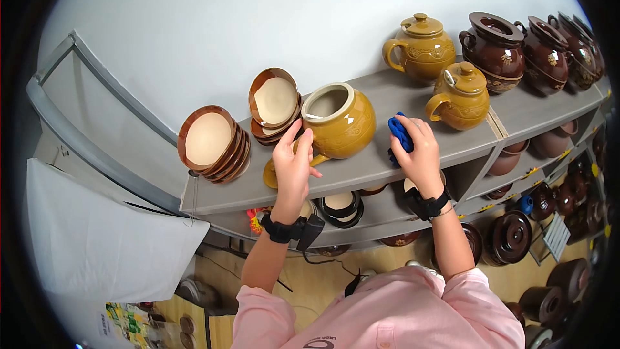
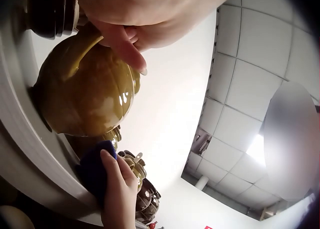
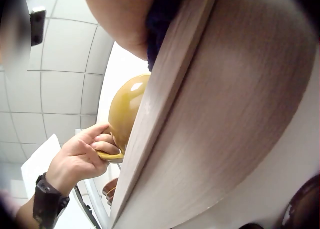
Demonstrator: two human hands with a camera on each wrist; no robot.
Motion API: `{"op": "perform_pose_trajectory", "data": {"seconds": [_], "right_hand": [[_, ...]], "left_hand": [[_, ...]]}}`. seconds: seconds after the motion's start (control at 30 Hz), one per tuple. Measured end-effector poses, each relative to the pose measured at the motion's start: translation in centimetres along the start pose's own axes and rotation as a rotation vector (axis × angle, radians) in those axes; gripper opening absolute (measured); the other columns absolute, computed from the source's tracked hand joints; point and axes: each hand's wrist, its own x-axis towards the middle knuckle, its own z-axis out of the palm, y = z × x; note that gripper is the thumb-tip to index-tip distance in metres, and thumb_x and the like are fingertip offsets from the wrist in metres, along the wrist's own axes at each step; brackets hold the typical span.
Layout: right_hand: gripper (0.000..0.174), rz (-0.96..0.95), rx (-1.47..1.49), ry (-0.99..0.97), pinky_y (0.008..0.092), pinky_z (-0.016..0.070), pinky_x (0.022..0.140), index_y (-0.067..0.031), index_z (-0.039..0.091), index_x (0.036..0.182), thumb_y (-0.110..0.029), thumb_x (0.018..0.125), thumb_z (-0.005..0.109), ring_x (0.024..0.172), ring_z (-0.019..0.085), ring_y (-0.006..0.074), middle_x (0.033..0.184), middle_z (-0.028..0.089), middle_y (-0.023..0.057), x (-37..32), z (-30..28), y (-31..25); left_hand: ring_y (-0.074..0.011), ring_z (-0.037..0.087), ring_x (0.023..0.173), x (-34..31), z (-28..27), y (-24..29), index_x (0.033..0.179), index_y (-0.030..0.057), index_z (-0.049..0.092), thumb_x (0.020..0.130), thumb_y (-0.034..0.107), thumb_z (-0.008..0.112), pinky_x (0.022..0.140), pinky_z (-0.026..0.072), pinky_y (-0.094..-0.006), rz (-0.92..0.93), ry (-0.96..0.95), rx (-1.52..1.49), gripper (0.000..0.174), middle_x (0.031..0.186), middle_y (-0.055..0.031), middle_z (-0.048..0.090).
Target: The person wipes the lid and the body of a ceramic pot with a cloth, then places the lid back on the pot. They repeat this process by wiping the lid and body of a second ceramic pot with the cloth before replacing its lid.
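An open ochre pot (image 1: pixel 352 123) stands lidless on the grey shelf, its mouth tilted toward the head view. My left hand (image 1: pixel 294 168) is at its near left side; in the right wrist view the left hand (image 3: pixel 75 159) has its fingers curled round the pot's handle (image 3: pixel 111 156). Partly behind that hand, an ochre piece (image 1: pixel 270 174) lies at the shelf edge. To the pot's right, my right hand (image 1: pixel 418 155) holds a bunched blue cloth (image 1: pixel 400 132) at the shelf surface, apart from the pot. The left wrist view also shows the cloth (image 2: pixel 94 171) under the right fingers.
Stacked brown bowls (image 1: pixel 206 142) and a second stack (image 1: pixel 274 103) stand left of the pot. Rightward are two lidded ochre teapots (image 1: pixel 426 48) (image 1: pixel 462 97) and several dark brown jars (image 1: pixel 494 55). More pottery fills the lower shelves; a curved metal rail (image 1: pixel 97 168) is at left.
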Motion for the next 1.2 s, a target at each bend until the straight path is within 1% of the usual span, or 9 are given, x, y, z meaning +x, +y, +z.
{"op": "perform_pose_trajectory", "data": {"seconds": [0.47, 0.57, 0.77, 0.8, 0.9, 1.0, 1.1, 1.13, 1.2], "right_hand": [[0.034, -0.005, -0.026, 0.003, 0.0381, 0.0498, 0.080, -0.0036, 0.064, 0.109, -0.014, 0.077, 0.068, 0.091, 0.060, 0.0319, 0.098, 0.063, 0.0136, -0.1, 0.0, -0.1], [0.036, 0.016, -0.048, -0.005, 0.0394, 0.0480, 0.082, -0.0049, 0.064, 0.111, -0.015, 0.076, 0.068, 0.093, 0.059, 0.0308, 0.099, 0.063, 0.0124, -0.2, 0.0, -0.6], [0.045, -0.093, -0.303, -0.076, 0.0411, 0.0428, 0.087, -0.0082, 0.061, 0.120, -0.015, 0.076, 0.065, 0.097, 0.055, 0.0305, 0.109, 0.059, 0.0134, -1.1, -0.7, -1.5], [0.045, -0.090, -0.291, -0.066, 0.0412, 0.0431, 0.087, -0.0075, 0.060, 0.121, -0.013, 0.077, 0.065, 0.098, 0.055, 0.0315, 0.110, 0.059, 0.0144, -1.1, -0.5, -1.3], [0.044, -0.072, -0.203, 0.001, 0.0415, 0.0434, 0.089, -0.0055, 0.057, 0.122, -0.007, 0.078, 0.064, 0.101, 0.054, 0.0341, 0.113, 0.057, 0.0171, -1.4, -0.1, -1.0], [0.039, -0.026, -0.020, 0.124, 0.0416, 0.0430, 0.094, -0.0018, 0.056, 0.119, 0.000, 0.081, 0.062, 0.108, 0.053, 0.0372, 0.118, 0.054, 0.0202, -2.0, -0.2, -1.7], [0.039, -0.054, -0.026, 0.161, 0.0426, 0.0436, 0.093, -0.0021, 0.058, 0.119, 0.000, 0.080, 0.063, 0.107, 0.053, 0.0375, 0.120, 0.054, 0.0202, -2.7, -0.5, -4.7], [0.040, -0.095, 0.003, 0.151, 0.0428, 0.0439, 0.092, -0.0025, 0.061, 0.117, 0.001, 0.077, 0.064, 0.106, 0.054, 0.0371, 0.121, 0.054, 0.0196, -2.7, -0.4, -5.9], [0.046, -0.238, -0.036, 0.074, 0.0432, 0.0450, 0.090, -0.0033, 0.062, 0.117, 0.000, 0.072, 0.068, 0.104, 0.054, 0.0361, 0.121, 0.056, 0.0176, -2.0, -0.3, -8.5]], "left_hand": [[-0.0010, 0.043, 0.056, -1.4, -0.9, 0.3, 0.141, -0.0019, 0.037, 0.092, 0.017, 0.061, 0.037, 0.0435, -0.0187, 0.030, -0.076, 0.025, 0.058, 0.072, 0.0014, 0.055], [-0.0013, 0.040, 0.052, -1.5, -0.9, 0.4, 0.139, -0.0037, 0.038, 0.092, 0.015, 0.059, 0.035, 0.0402, -0.0166, 0.072, -0.111, 0.021, 0.055, 0.071, 0.0021, 0.049], [-0.0094, 0.056, 0.068, -1.6, -2.0, -2.1, 0.134, -0.0030, 0.041, 0.095, 0.024, 0.052, 0.044, 0.0493, -0.0189, 0.257, -0.184, -0.010, 0.049, 0.087, -0.0069, 0.056], [-0.0115, 0.057, 0.080, -1.6, -2.2, -2.6, 0.132, -0.0027, 0.042, 0.097, 0.029, 0.045, 0.051, 0.0529, -0.0222, 0.286, -0.184, 0.002, 0.048, 0.091, -0.0082, 0.057], [-0.0142, 0.056, 0.090, -0.8, -2.4, -5.4, 0.130, -0.0020, 0.043, 0.098, 0.031, 0.039, 0.060, 0.0544, -0.0282, 0.377, -0.126, -0.111, 0.047, 0.097, -0.0106, 0.057], [-0.0174, 0.055, 0.095, -0.4, -3.2, -7.8, 0.124, -0.0031, 0.047, 0.098, 0.031, 0.037, 0.067, 0.0532, -0.0331, 0.375, -0.178, -0.275, 0.044, 0.102, -0.0119, 0.056], [-0.0200, 0.055, 0.095, -0.5, -3.4, -8.0, 0.118, -0.0050, 0.049, 0.099, 0.031, 0.036, 0.069, 0.0520, -0.0344, 0.391, -0.193, -0.239, 0.043, 0.103, -0.0126, 0.056], [-0.0190, 0.056, 0.093, -0.5, -3.7, -7.9, 0.116, -0.0067, 0.050, 0.099, 0.023, 0.037, 0.072, 0.0520, -0.0329, 0.388, -0.273, -0.296, 0.037, 0.108, -0.0102, 0.052], [-0.0190, 0.056, 0.095, -0.1, -4.0, -8.4, 0.117, -0.0065, 0.050, 0.100, 0.025, 0.036, 0.076, 0.0510, -0.0334, 0.426, -0.317, -0.285, 0.038, 0.110, -0.0103, 0.053]]}}
